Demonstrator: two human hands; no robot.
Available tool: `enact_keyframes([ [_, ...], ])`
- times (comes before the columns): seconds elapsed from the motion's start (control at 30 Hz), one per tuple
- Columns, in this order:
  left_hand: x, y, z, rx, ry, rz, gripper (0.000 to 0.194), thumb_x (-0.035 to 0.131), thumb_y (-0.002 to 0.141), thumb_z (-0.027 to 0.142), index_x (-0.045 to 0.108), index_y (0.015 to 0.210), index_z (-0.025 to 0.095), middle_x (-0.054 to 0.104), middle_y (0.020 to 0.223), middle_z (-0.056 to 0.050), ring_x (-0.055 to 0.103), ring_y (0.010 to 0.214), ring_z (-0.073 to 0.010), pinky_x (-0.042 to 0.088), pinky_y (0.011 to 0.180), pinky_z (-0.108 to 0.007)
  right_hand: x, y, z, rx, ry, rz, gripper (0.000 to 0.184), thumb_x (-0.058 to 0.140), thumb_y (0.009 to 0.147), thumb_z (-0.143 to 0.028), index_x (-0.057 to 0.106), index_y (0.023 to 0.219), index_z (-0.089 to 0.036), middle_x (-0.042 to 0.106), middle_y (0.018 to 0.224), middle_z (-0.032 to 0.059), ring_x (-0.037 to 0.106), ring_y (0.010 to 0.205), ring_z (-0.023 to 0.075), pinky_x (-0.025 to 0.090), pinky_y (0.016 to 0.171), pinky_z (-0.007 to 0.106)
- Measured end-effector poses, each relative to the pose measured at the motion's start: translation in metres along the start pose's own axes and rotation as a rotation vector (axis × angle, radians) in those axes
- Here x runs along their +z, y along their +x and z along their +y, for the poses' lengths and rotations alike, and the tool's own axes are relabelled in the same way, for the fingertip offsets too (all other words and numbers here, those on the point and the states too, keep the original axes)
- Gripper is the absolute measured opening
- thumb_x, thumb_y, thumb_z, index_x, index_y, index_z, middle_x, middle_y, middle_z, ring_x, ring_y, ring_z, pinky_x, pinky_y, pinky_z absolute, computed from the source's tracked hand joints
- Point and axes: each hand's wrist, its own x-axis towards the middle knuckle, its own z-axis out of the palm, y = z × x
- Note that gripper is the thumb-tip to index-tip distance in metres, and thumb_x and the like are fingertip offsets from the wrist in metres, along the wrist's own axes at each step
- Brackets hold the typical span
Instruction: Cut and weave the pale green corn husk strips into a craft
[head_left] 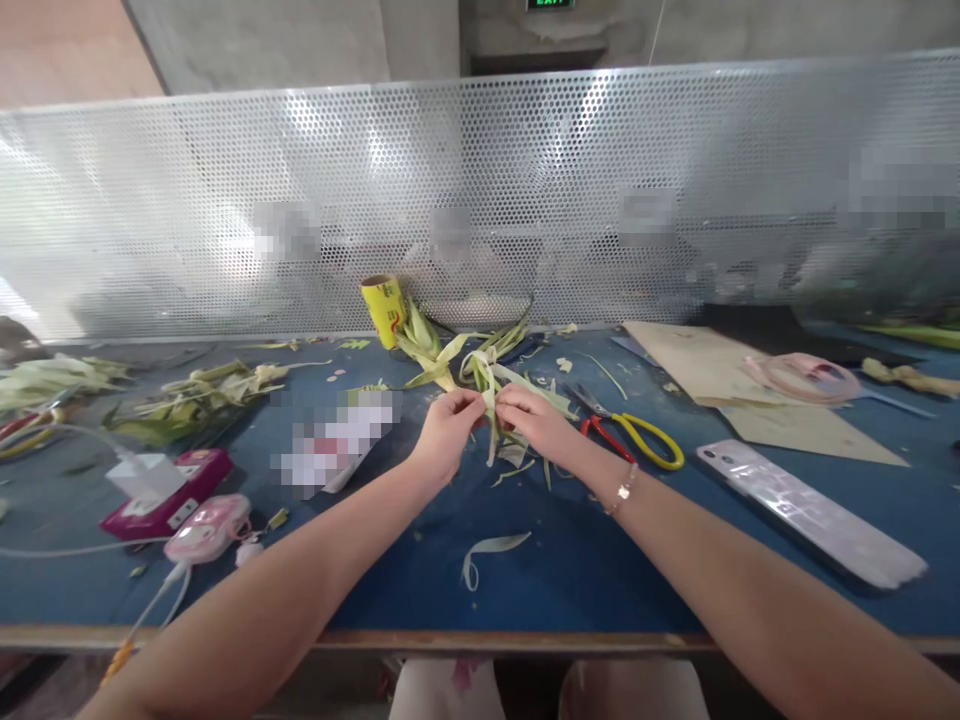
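Pale green corn husk strips (487, 385) come together between my two hands over the middle of the table. My left hand (448, 432) pinches the strips from the left. From the right, my right hand (534, 415) pinches them too, its fingertips almost touching the left ones. Just beyond lies a leafy corn husk (426, 345), leaning by a yellow printed roll (385, 310). Scissors with red and yellow handles (651, 440) rest beside my right wrist. Exactly how the strips cross is hidden by my fingers.
To the right are a phone (814, 510), card sheets (705, 370) and a pink ring of tape (806, 377). A purple power strip (169, 495), pink case (208, 528) and husk piles (202, 400) lie left. A perforated metal screen (480, 190) stands behind; people are blurred beyond it.
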Motion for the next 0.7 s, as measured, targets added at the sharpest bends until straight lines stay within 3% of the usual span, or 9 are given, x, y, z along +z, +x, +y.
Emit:
enact_keyframes([
  [0.13,-0.001,-0.002,0.0,0.087,0.187,0.029,0.011,0.06,0.074,0.026,0.057,0.071,0.016,0.049,0.061,0.004,0.041,0.055,-0.0076,0.032,0.053,-0.022,0.003,-0.002,0.001,0.126,0.04,0.09,0.028,0.041,0.086,-0.044,0.043,0.068,-0.023,0.043,0.071,-0.0011,0.046,0.07,0.0167,0.037,0.069,0.033],
  [0.23,0.0,-0.003,0.001,0.138,0.288,0.003,0.01,0.054,0.08,0.024,0.054,0.072,0.017,0.048,0.064,0.004,0.043,0.058,-0.0085,0.034,0.056,-0.022,0.005,-0.004,0.004,0.186,0.081,0.112,0.029,0.035,0.09,-0.05,0.043,0.079,-0.024,0.045,0.073,-0.0016,0.048,0.07,0.0165,0.039,0.068,0.033],
  [0.4,0.001,-0.007,0.003,0.208,0.373,-0.02,0.01,0.049,0.084,0.021,0.05,0.074,0.019,0.049,0.066,0.004,0.046,0.06,-0.0092,0.038,0.059,-0.022,0.008,-0.006,0.004,0.125,0.01,0.164,0.029,0.031,0.093,-0.048,0.043,0.08,-0.024,0.046,0.074,-0.001,0.047,0.07,0.0166,0.039,0.067,0.033],
  [0.7,0.007,-0.015,0.005,0.282,0.366,0.05,0.014,0.05,0.086,0.018,0.047,0.073,0.02,0.046,0.064,0.004,0.044,0.061,-0.0089,0.037,0.061,-0.021,0.021,-0.008,-0.006,0.001,-0.129,0.259,0.021,0.034,0.095,-0.036,0.042,0.079,-0.025,0.05,0.071,0.0009,0.048,0.068,0.0186,0.033,0.066,0.033],
])
